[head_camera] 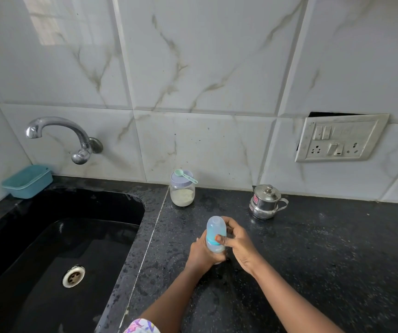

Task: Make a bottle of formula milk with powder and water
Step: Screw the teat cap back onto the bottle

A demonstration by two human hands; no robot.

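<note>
So the baby bottle (pixel 214 229) is just below the middle of the frame, held over the black counter (pixel 313 248) a little right of the sink edge. It's close to upright, with its long axis leaning slightly toward the upper left and the clear cap on top. I can't tell if there's anything inside, it's too cloudy to read.

Both hands are on it. The left hand (pixel 202 253) comes in from the lower left and wraps around the bottom part of the body. The right hand (pixel 237 239) comes from the right, fingers curled round the far side and thumb pressed on the teal collar ring. One hand low and one high on the same axis looks to me like a twist to get the top off, with the right doing the turning and the left just bracing.

The powder jar (pixel 182 192) sits straight up-frame from the bottle against the wall, lid on, with the green scoop (pixel 184 175) lying across the lid. The steel pot (pixel 265 203) is up and to the right, nearer the right hand. The sink (pixel 49 236) fills the lower left, with the tap (pixel 61 135) above it.
</note>
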